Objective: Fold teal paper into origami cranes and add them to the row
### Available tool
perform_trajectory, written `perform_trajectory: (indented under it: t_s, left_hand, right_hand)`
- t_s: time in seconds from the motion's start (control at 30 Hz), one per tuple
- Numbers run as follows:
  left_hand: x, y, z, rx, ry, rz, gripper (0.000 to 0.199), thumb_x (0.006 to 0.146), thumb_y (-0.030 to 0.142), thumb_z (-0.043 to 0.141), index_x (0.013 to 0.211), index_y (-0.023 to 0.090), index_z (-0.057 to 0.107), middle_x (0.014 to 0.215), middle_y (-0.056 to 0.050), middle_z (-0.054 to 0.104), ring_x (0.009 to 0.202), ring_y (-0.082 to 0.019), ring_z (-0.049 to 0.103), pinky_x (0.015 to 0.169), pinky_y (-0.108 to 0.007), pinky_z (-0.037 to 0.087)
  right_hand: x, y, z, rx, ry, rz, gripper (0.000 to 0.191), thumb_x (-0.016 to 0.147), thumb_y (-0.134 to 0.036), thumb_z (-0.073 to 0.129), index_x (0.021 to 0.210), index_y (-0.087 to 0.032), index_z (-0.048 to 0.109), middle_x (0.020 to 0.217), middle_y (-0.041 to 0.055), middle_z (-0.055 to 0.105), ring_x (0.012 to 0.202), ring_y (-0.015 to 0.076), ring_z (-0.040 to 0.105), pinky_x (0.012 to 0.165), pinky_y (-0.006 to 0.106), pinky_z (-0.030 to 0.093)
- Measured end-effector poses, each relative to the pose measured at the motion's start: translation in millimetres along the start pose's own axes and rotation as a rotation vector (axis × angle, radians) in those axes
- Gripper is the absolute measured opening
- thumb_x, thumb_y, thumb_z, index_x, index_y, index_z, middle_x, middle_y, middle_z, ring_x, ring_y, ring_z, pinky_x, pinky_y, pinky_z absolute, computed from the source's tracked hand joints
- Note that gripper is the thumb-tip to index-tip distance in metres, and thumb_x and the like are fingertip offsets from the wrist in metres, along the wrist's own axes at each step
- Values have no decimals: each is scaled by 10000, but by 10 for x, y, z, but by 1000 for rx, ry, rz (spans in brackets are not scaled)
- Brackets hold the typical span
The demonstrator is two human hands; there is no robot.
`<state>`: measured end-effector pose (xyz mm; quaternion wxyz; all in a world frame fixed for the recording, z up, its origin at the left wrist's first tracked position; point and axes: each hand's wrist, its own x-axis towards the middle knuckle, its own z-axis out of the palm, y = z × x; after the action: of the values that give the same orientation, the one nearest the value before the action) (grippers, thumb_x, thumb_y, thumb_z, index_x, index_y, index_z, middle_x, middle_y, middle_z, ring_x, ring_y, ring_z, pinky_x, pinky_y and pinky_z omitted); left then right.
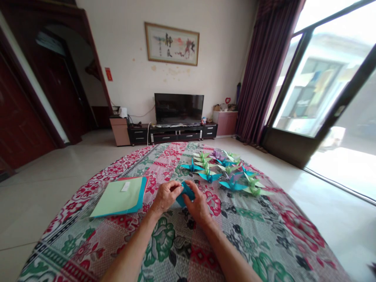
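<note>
A folded piece of blue origami paper (182, 199) is held between my two hands, a little above the table. My left hand (167, 196) pinches its upper left edge between thumb and fingers. On the other side, my right hand (197, 199) grips it with the thumb in front and the fingers behind, hiding part of the folds. Beyond my right hand stand several folded paper cranes in green, blue and purple, a blue crane (234, 183) among the nearest. Left of my hands lies a stack of coloured paper sheets (117, 197), pale green on top.
A flower-patterned cloth covers the round table (164, 239). A small white slip (125, 186) rests on the paper stack. Across the floor stand a low TV cabinet (176, 135) and a television (179, 109). A glass door (305, 86) is at the right.
</note>
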<state>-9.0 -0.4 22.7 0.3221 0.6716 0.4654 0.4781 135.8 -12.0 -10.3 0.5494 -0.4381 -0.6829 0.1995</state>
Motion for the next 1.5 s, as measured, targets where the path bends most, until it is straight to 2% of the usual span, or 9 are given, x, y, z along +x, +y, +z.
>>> perform_trajectory:
  t_s: [0.37,0.47,0.57,0.8,0.97,1.07,1.17,1.27,1.5]
  left_hand:
    - [-20,60,-15,-53,12,-39,194,707,345,570,689,165,642,584,14,585,560,-121,504,539,-212,387]
    - [-14,53,-14,-47,33,-42,194,698,347,582,719,163,639,594,12,586,562,-122,506,534,-212,388]
    - [-11,47,-7,-42,40,-35,197,699,346,586,747,161,632,626,6,597,581,-125,516,548,-213,399]
    - [-19,84,-23,37,65,14,172,735,320,535,671,178,607,570,27,551,552,-115,489,532,-208,375]
    - [7,53,-54,94,157,79,209,705,345,595,823,181,648,740,-11,625,655,-136,555,615,-222,435]
    - [8,52,-73,31,87,51,248,710,355,596,858,169,667,817,-38,654,725,-154,582,656,-231,450]
    - [-1,64,-84,-54,0,-31,229,722,366,583,764,152,654,683,-16,630,635,-138,554,586,-219,427]
    - [-1,59,-91,-117,-36,-80,224,728,366,576,704,149,627,586,18,562,554,-107,487,516,-202,375]
    - [-4,10,-115,-268,-82,-151,325,744,446,557,642,142,611,513,32,516,460,-85,411,454,-210,331]
  right_hand:
    - [-3,-10,11,22,-8,-20,414,724,-177,535,1135,-216,550,1060,48,649,955,205,615,871,361,473]
    - [-3,-23,9,14,-15,-13,406,723,-179,536,1126,-215,555,1066,46,647,963,207,612,875,362,470]
    - [-2,-42,1,17,-21,-4,408,716,-170,536,1121,-210,556,1062,49,648,960,206,613,871,357,470]
    - [13,-101,-14,78,-46,-27,400,703,-170,530,1100,-213,562,1000,32,662,885,190,621,810,333,488]
    - [20,-103,-1,170,-89,61,428,698,-179,543,1126,-208,544,933,18,653,772,154,606,700,264,498]
    - [20,-112,-10,219,-99,111,464,692,-178,560,1154,-207,527,913,17,634,752,142,584,651,235,487]
    - [24,-145,-34,275,-141,157,468,705,-200,567,1169,-204,505,816,-7,610,636,111,535,548,202,453]
    - [31,-167,-47,335,-192,196,438,726,-236,562,1158,-197,497,739,-28,577,540,85,474,472,182,406]
    - [29,-137,-41,375,-216,201,434,738,-241,565,1160,-186,480,717,-29,548,523,73,436,456,174,377]
